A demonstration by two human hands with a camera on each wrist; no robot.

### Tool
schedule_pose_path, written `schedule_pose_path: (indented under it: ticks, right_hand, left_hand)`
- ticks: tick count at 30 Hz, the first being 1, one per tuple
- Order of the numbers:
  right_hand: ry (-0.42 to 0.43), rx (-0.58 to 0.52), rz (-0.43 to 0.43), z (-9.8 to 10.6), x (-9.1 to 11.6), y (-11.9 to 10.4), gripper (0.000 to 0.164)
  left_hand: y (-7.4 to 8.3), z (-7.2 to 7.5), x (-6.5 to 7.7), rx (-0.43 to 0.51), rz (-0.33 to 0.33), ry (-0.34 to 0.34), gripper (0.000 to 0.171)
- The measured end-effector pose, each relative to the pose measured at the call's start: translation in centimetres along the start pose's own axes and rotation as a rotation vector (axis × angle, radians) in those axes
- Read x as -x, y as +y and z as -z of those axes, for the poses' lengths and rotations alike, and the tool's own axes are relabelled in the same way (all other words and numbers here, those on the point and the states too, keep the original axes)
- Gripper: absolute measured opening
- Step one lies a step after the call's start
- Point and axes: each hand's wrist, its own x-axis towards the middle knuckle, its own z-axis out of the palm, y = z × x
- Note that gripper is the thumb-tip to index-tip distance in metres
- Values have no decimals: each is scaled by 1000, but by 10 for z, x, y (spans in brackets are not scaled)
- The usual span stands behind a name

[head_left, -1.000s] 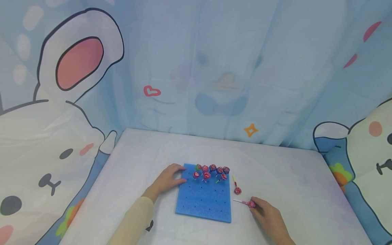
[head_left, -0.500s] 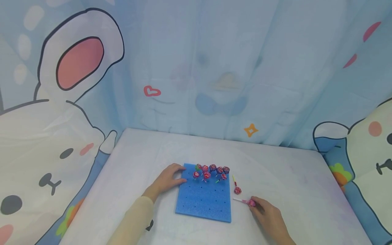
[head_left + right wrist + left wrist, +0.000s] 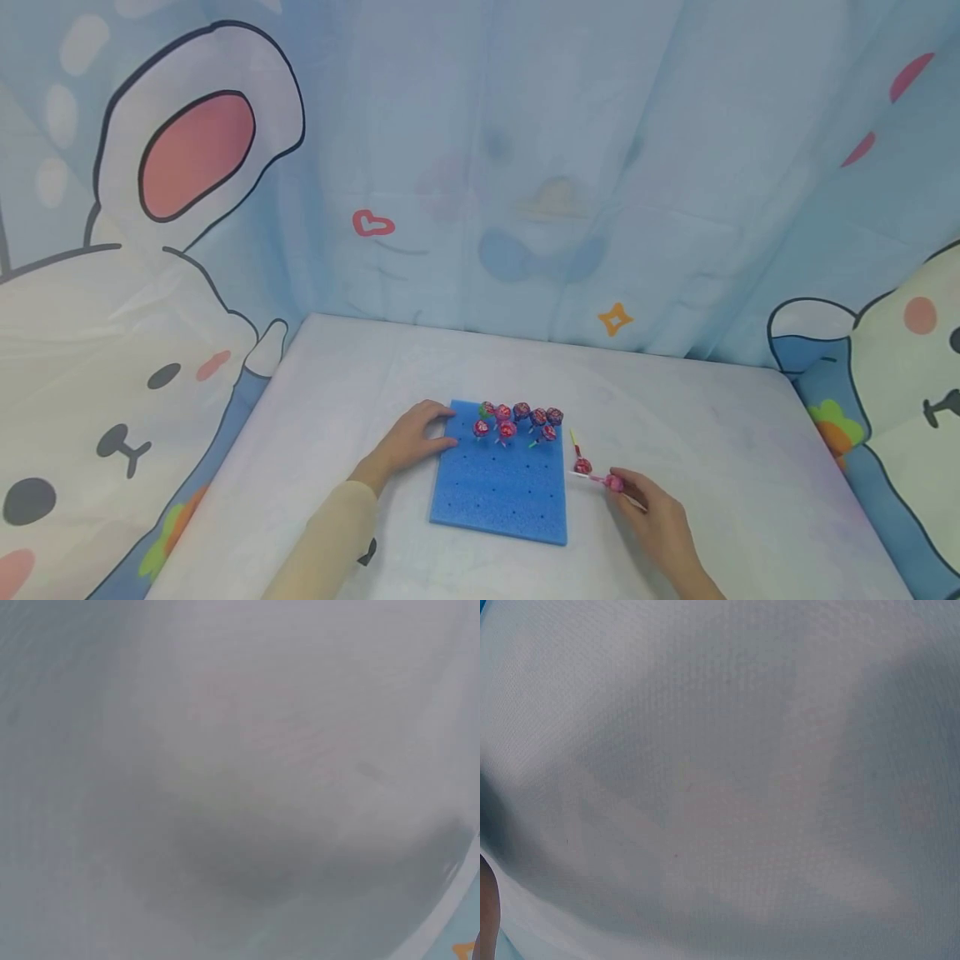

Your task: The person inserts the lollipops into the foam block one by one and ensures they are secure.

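Observation:
My right hand [image 3: 657, 518] pinches a pink-wrapped lollipop [image 3: 613, 483] by its head, the white stick pointing left toward the blue foam board [image 3: 498, 492]. Another lollipop [image 3: 582, 466], with a yellow stick, lies on the table just beyond, close to the held one's stick. At the board's left edge rests my left hand [image 3: 408, 437], thumb and fingers spread and touching the edge. Several wrapped lollipops [image 3: 507, 430] stand in the far part of the board, sticks down. Rows of small holes show in its near part. The wrist views show mostly blurred white cloth.
A white cloth [image 3: 675, 417] covers the table. Behind it hangs a light blue printed curtain [image 3: 555, 167], with cartoon rabbits at both sides. A small dark mark [image 3: 367, 552] shows beside the left sleeve [image 3: 330, 533].
My right hand has moved slightly away from me with the pink lollipop, bringing its stick close to the lying lollipop. My left hand and the board have stayed put.

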Motion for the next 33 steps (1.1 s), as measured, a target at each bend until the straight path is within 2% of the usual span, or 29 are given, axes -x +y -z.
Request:
schedule_pose_path:
  ticks: [12, 28, 33]
  right_hand:
    - [-5, -108, -19, -3, -3, -10, 35]
    - [-2, -238, 105, -9, -6, -37, 35]
    - [8, -250, 116, -11, -9, -46, 35]
  left_hand:
    - [-2, -2, -1, -1, 10, -6, 51]
    - [-1, 0, 0, -2, 26, -18, 51]
    - [-2, -1, -1, -4, 18, -17, 51]
